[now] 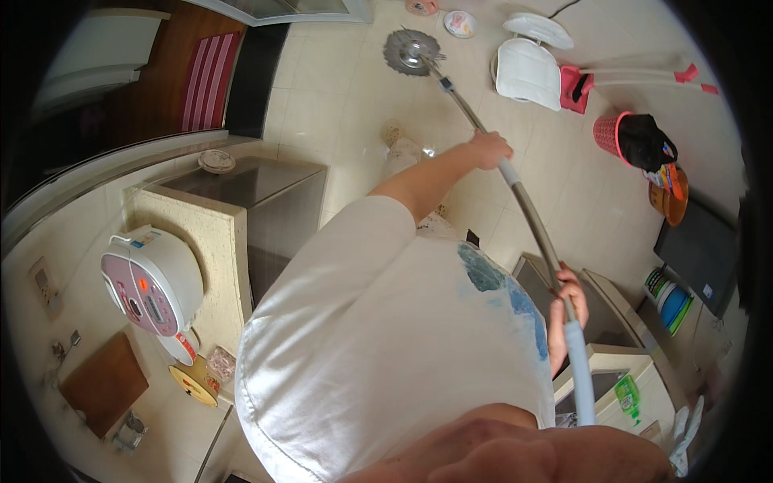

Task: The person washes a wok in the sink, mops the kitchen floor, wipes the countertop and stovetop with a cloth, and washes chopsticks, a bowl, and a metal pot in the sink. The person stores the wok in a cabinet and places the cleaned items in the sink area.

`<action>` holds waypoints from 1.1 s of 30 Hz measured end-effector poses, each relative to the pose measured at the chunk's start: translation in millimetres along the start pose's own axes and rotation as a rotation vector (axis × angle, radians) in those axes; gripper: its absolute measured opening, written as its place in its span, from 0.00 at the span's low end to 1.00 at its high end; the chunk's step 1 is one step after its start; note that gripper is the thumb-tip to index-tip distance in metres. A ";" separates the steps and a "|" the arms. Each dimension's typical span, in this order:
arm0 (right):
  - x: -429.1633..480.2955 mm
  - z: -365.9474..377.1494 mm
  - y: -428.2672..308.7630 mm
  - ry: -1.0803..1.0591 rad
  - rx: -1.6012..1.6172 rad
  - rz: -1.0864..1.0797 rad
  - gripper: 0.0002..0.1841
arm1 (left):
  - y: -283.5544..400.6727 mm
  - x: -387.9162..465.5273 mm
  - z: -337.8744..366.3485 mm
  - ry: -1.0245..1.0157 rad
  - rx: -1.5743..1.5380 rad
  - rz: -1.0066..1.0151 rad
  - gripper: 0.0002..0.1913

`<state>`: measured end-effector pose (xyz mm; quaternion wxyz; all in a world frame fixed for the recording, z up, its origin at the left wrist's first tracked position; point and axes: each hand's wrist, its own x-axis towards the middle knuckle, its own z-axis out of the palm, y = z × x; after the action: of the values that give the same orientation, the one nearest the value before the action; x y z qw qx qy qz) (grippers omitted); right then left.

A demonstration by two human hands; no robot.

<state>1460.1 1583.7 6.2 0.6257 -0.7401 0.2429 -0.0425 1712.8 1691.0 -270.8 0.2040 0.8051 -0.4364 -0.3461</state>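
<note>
A round spin mop with a grey fringed head rests on the pale tiled floor ahead of me. Its long metal pole slants back along my right side and ends in a light-blue grip. My left hand is wrapped around the pole's lower part, just above a pale collar. Farther up, beside my white shirt, my right hand curls around the pole above the middle. My feet, in patterned light footwear, are partly hidden by my arm and shirt.
A white toilet-like seat stands ahead to the right, beside a pink dustpan and a pink basket. On the left, a rice cooker sits on a counter. A green bottle is at the right.
</note>
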 end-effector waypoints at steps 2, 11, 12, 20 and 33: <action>-17.3 -34.0 -10.2 0.010 -0.093 -0.118 0.20 | 45.5 -2.5 15.4 0.019 -0.050 0.024 0.12; -77.9 -88.5 -27.9 0.037 0.017 -0.285 0.30 | 132.8 -81.3 62.7 0.001 -0.315 0.101 0.12; -82.2 -78.1 -31.1 0.063 0.047 -0.268 0.30 | 128.4 -96.5 60.3 -0.021 -0.328 0.095 0.12; -50.0 38.1 17.1 0.133 0.492 -0.106 0.24 | 24.9 -194.9 56.5 -0.011 -0.180 -0.147 0.11; -107.7 -23.5 -65.0 0.342 0.183 -0.182 0.22 | 117.0 -145.0 67.7 -0.180 -0.416 0.123 0.12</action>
<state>1376.7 1613.3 98.8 0.6336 -0.6810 0.2726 -0.2458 1542.2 1748.8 -188.0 0.3465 0.6834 -0.4204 -0.4860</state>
